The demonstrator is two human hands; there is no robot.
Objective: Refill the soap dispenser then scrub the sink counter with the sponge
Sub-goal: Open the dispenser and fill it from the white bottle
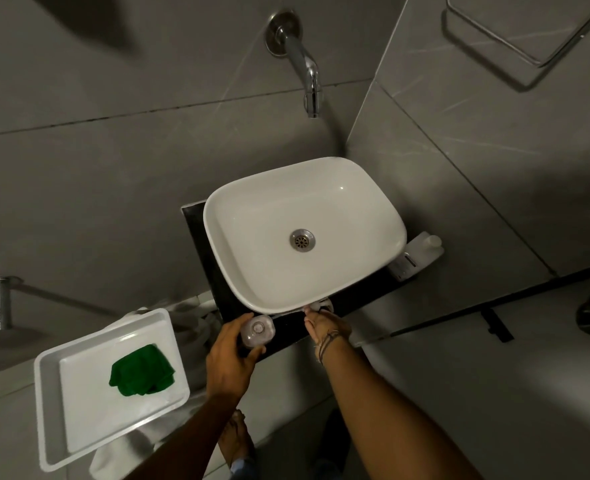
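A clear soap dispenser bottle [257, 331] stands on the black counter [203, 251] at the front edge of the white basin [383, 216]. My left hand [229, 355] is wrapped around the bottle, whose top appears open. My right hand [326, 323] rests on the counter to the right, fingertips touching a small pale pump part [321, 304] tucked under the basin's rim. A white refill bottle [416, 252] lies on the counter at the basin's right side. A green sponge [142, 370] sits in a white tray [54, 424] at lower left.
A chrome wall tap [305, 64] juts out above the basin. The drain [302, 240] sits in the basin's middle. A metal rail [0, 303] is fixed on the left wall. White cloth [196, 320] lies under and behind the tray. Tiled walls close in on both sides.
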